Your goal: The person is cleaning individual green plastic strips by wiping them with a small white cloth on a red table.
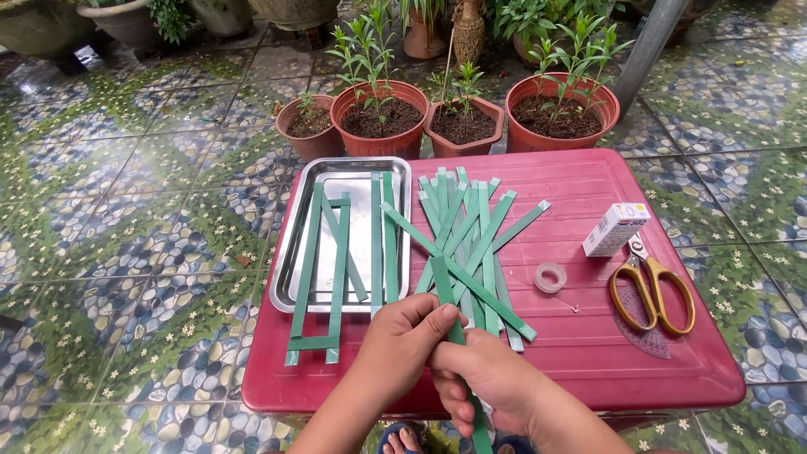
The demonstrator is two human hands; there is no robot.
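Observation:
Both hands meet at the near edge of a red plastic table [588, 336]. My left hand [403, 345] and my right hand [487, 378] pinch the same long green paper strip [443, 282], which runs from the pile down between them and past the table's edge. A fan-shaped pile of green strips [466, 231] lies in the middle of the table, just beyond my fingers. More green strips [340, 252] lie across a shiny metal tray [294, 244] on the left, some hanging over its near rim.
A small roll of clear tape [550, 277], a white box [616, 229] and yellow-handled scissors [651, 290] sit on the table's right side. Several terracotta pots with plants [378, 118] stand behind the table on a patterned tile floor [126, 235]. A grey pole [647, 46] rises at back right.

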